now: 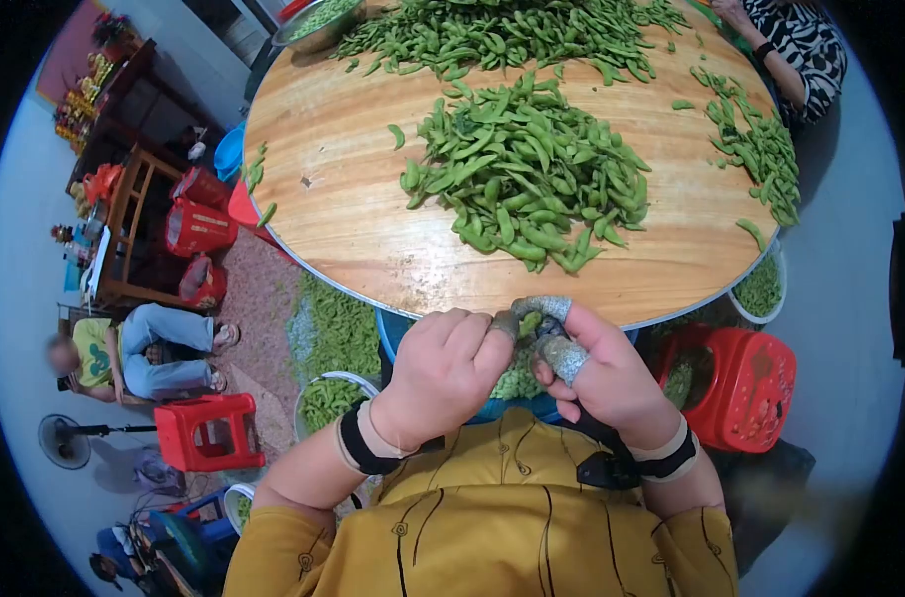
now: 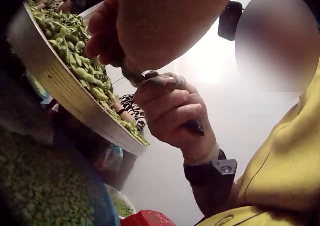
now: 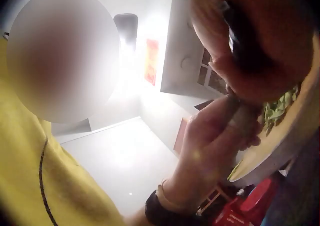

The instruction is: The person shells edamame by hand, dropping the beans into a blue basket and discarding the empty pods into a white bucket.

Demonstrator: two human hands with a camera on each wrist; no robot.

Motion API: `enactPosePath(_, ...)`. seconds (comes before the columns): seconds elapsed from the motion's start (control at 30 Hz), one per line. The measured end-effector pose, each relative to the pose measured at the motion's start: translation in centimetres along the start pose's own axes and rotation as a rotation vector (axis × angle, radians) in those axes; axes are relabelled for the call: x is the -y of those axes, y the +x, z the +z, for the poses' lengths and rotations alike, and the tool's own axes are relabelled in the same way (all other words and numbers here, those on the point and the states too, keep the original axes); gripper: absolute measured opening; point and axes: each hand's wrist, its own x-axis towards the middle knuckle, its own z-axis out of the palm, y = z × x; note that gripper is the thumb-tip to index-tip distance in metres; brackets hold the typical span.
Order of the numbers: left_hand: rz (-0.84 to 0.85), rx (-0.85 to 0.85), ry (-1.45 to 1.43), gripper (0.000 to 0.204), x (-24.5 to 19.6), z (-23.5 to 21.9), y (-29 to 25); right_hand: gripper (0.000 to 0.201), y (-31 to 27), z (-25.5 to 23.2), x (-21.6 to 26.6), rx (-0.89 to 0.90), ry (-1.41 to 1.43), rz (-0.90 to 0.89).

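Observation:
In the head view, my left hand [image 1: 443,363] and right hand [image 1: 612,378] meet just off the near table edge. Between their fingertips is a green soybean pod [image 1: 529,322], which both pinch; the fingers partly hide it. Grey tape wraps the right thumb and forefinger, and a grey cover shows on the left thumb. Something dark [image 2: 195,127] pokes out of the curled right fingers in the left wrist view. Below the hands sits a blue tub [image 1: 388,333] with shelled green beans [image 1: 517,383]. A heap of pods [image 1: 532,174] lies on the round wooden table [image 1: 353,229] ahead.
Larger pods heap [image 1: 502,35] at the table's far side, beside a metal bowl [image 1: 318,25]. Another person's arm [image 1: 786,80] is at the far right. Red stools [image 1: 209,433], a white bucket [image 1: 338,378] of pods and a floor pile of pods [image 1: 338,333] stand around.

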Motion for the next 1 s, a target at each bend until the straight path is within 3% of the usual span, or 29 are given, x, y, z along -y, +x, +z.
enactPosePath(0.1, -0.065, 0.003, 0.028, 0.015, -0.3, 0.6, -0.1, 0.036, 0.1, 0.1, -0.3, -0.014, 0.035, -0.030)
enactPosePath(0.17, -0.234, -0.066, -0.333, 0.004, -0.6, 1.1, -0.2, 0.037, 0.1, 0.0, -0.7, -0.018, 0.048, -0.036)
enactPosePath(0.2, -0.233, -0.065, -0.333, 0.004, -0.3, 0.7, -0.1, 0.037, 0.1, -0.1, -0.9, -0.023, 0.061, -0.042)
enactPosePath(0.27, -1.026, 0.296, -1.667, 0.013, 0.3, -0.4, 0.0, 0.036, 0.0, -1.2, -1.3, 0.038, 0.130, -0.013)
enactPosePath(0.33, -0.990, 0.287, -1.583, 0.016, 0.1, -0.1, -0.3, 0.035, 0.1, -1.4, -1.7, 0.101, 0.198, 0.016)
enactPosePath(0.4, -0.886, 0.300, -1.357, 0.012, 0.0, -0.1, -0.4, 0.031, 0.1, -1.0, -2.3, -0.168, -0.433, -0.324)
enactPosePath(0.43, -0.888, 0.301, -1.358, 0.012, -0.1, -0.1, -0.5, 0.031, 0.0, -0.7, -2.1, -0.168, -0.432, -0.322)
enactPosePath(0.53, -0.656, 0.371, -1.067, 0.017, -0.8, -0.8, -0.1, 0.033, -0.2, -0.1, -1.6, -0.285, -0.852, -0.506)
enactPosePath(0.57, -0.655, 0.371, -1.067, 0.017, -0.7, -1.0, -0.2, 0.033, 0.1, -0.4, -1.9, -0.285, -0.852, -0.507)
enactPosePath(0.63, -0.418, 0.392, -0.854, 0.021, -0.5, -1.0, -0.7, 0.029, 0.7, -0.8, -2.5, -0.252, -1.028, -0.671)
enactPosePath(0.67, -0.368, 0.385, -0.780, 0.025, -0.3, -0.5, -1.3, 0.029, 0.7, -0.6, -2.6, -0.252, -1.030, -0.671)
enactPosePath(0.7, -0.368, 0.383, -0.782, 0.025, -0.7, -0.5, -1.5, 0.026, 0.8, -0.2, -2.8, -0.263, -1.056, -0.690)
enactPosePath(0.77, -0.312, 0.354, -0.521, 0.021, -1.5, -0.6, -1.7, 0.024, 0.8, 0.2, -3.2, -0.274, -1.088, -0.709)
enactPosePath(0.83, -0.311, 0.348, -0.543, 0.018, -1.4, -0.3, -2.1, 0.022, 0.9, 0.2, -3.7, -0.321, -1.097, -0.682)
enactPosePath(0.9, -0.462, 0.373, -0.820, 0.014, -0.9, -0.3, -2.9, 0.022, 0.7, 0.0, -4.0, -0.288, -1.067, -0.625)
enactPosePath(0.93, -0.467, 0.368, -0.822, 0.014, -0.6, -0.3, -3.5, 0.021, 0.5, -0.2, -4.2, -0.261, -1.028, -0.567)
enactPosePath(1.0, -0.814, 0.363, -0.973, 0.013, 0.1, 0.0, -4.6, 0.021, 0.4, -0.4, -4.1, -0.222, -1.077, -0.555)
